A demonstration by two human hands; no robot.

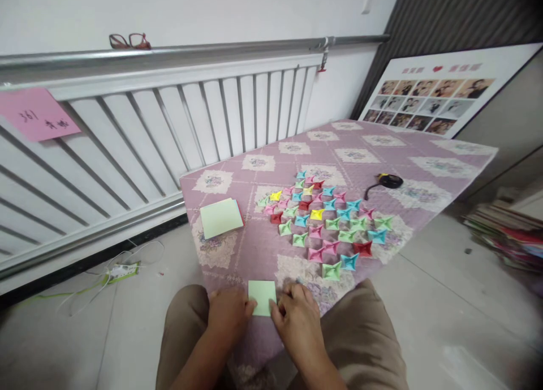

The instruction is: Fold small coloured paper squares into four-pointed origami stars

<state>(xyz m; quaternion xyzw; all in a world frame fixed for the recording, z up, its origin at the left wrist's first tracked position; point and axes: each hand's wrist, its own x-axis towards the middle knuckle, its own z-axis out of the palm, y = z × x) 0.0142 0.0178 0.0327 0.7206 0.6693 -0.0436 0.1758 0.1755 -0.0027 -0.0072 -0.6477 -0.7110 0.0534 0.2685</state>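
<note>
A light green paper square point(262, 298) lies flat on the cloth-covered table in front of me and looks smaller than the stacked sheets. My left hand point(229, 312) is at its left edge, fingers curled, the thumb on the lower left corner. At the right edge is my right hand point(299, 311), also curled, with its thumb against the paper's lower right side. The fingertips beneath are partly hidden. Beyond my hands, rows of small folded paper shapes point(315, 231) in green, pink, blue, yellow and red cover the middle of the table.
To the left is a stack of paper sheets point(221, 218), pale green on top. A black tape measure point(389, 180) lies at the right of the patterned tablecloth point(258, 162). A white radiator point(220, 110) borders the far left side. A power strip point(123, 271) sits on the floor.
</note>
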